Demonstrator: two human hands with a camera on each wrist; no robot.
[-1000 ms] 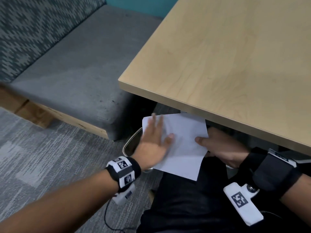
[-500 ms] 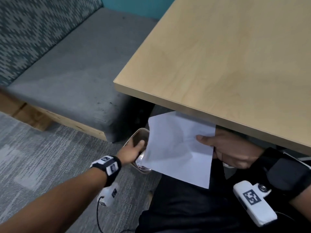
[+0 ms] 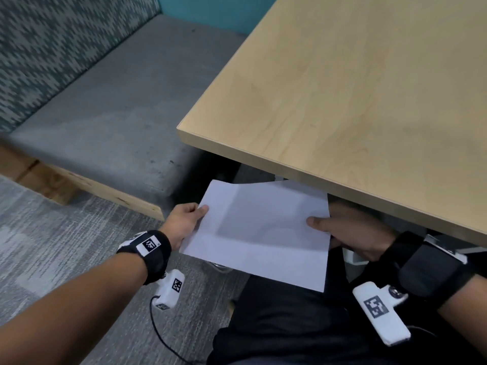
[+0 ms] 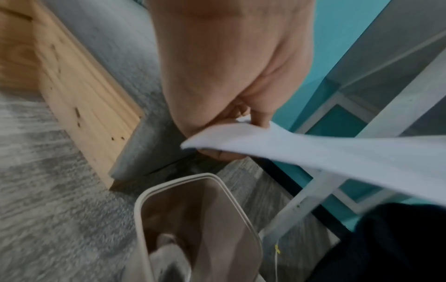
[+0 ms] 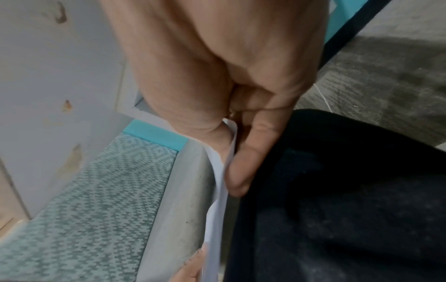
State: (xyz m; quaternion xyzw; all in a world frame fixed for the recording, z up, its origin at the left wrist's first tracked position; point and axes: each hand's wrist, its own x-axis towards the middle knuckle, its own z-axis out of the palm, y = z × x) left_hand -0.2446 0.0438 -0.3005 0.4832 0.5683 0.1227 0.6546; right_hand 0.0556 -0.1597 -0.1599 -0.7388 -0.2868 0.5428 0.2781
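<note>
Since half a second ago our left hand (image 3: 184, 222) has come off the bin rim and now pinches the left edge of the white sheet of paper (image 3: 263, 233). Our right hand (image 3: 353, 233) grips the right edge, thumb on top. The sheet hangs just below the near edge of the tabletop (image 3: 342, 101), over our lap.

At the left wrist, thumb and fingers clamp the sheet's corner above the open bin (image 4: 200, 219) on the carpet.

At the right wrist, the sheet's edge sits pinched between thumb and curled fingers.

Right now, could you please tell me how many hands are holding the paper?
2. The left hand pinches the paper at its left edge; the right hand pinches its right edge, under the table.
</note>
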